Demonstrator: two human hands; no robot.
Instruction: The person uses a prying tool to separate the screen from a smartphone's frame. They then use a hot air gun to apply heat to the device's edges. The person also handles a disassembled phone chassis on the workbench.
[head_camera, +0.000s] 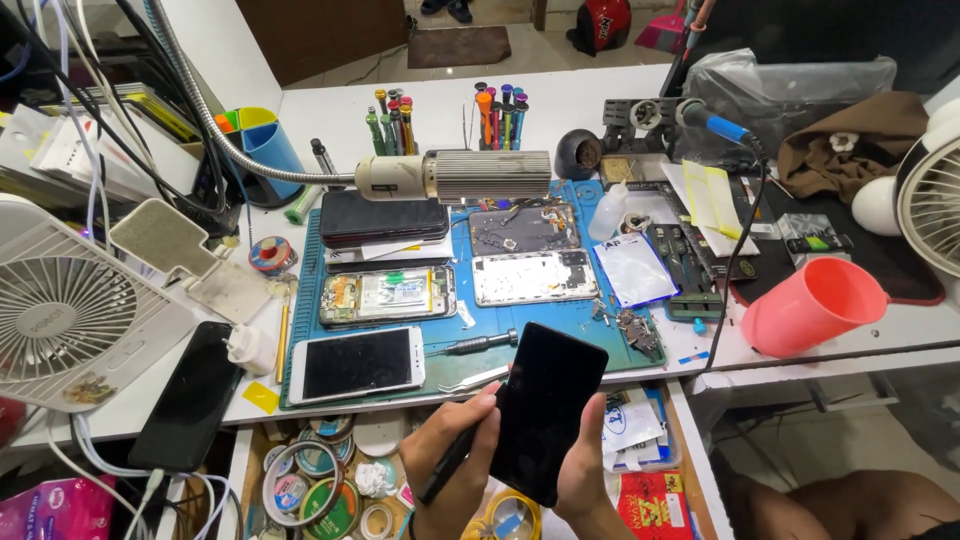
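The right hand (583, 462) cradles a black glass-faced smartphone (545, 410) below the bench's front edge, fingers clamped along its right side, seemingly to steady it; the left hand (452, 450) has its fingers closed on a slim black tool (452, 462), tip set against the phone's left edge, probably to work the seam; a white-framed phone (357, 363) lies at the blue mat's (560, 322) front-left corner; a red printed packet (650, 503) sits in the open drawer.
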